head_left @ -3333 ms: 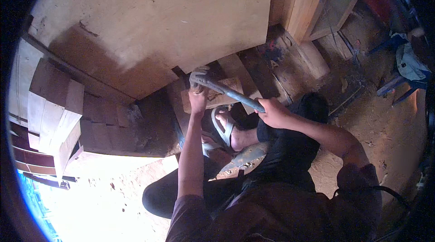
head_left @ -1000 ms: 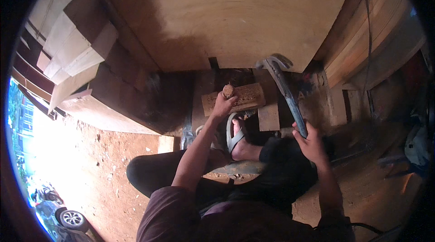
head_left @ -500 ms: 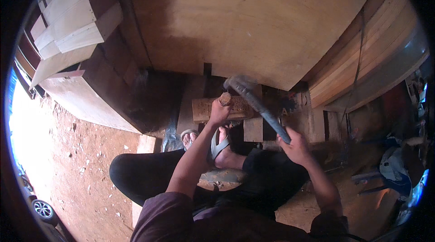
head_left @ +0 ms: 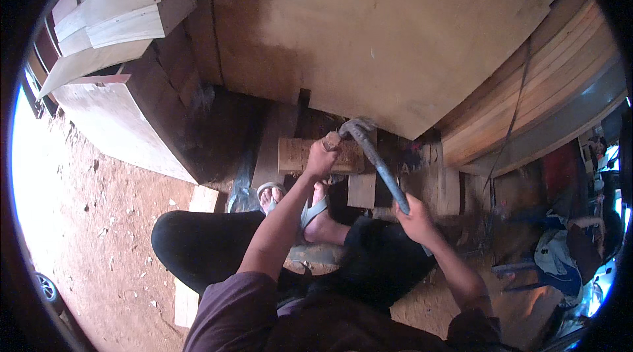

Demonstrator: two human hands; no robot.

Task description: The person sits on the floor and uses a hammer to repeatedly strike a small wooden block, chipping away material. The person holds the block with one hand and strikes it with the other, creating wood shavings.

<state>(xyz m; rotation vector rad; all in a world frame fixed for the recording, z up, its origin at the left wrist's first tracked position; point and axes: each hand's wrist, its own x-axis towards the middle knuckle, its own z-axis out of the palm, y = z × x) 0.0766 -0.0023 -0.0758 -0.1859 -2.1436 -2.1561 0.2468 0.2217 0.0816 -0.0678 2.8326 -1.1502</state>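
My left hand (head_left: 320,161) is wrapped around a round wooden handle (head_left: 331,140) whose worn top end sticks up out of the fist. What lies under the fist is hidden. Just behind the hand is a wooden block (head_left: 289,155) on the planks. In my right hand (head_left: 417,219) is the lower end of a claw hammer (head_left: 379,166) with a blue-grey shaft. Its head (head_left: 356,127) is right beside the top of the wooden handle; whether they touch I cannot tell.
A large wooden sheet (head_left: 395,42) stands ahead. Stacked boards (head_left: 527,118) lean at the right, wooden boxes (head_left: 125,118) at the left. My sandalled feet (head_left: 316,213) are close below the block. A person (head_left: 580,253) sits at the far right.
The hammer head has come down to the top of the wooden handle, and my right hand has shifted slightly left. The left hand keeps its grip. The whole view has turned a little.
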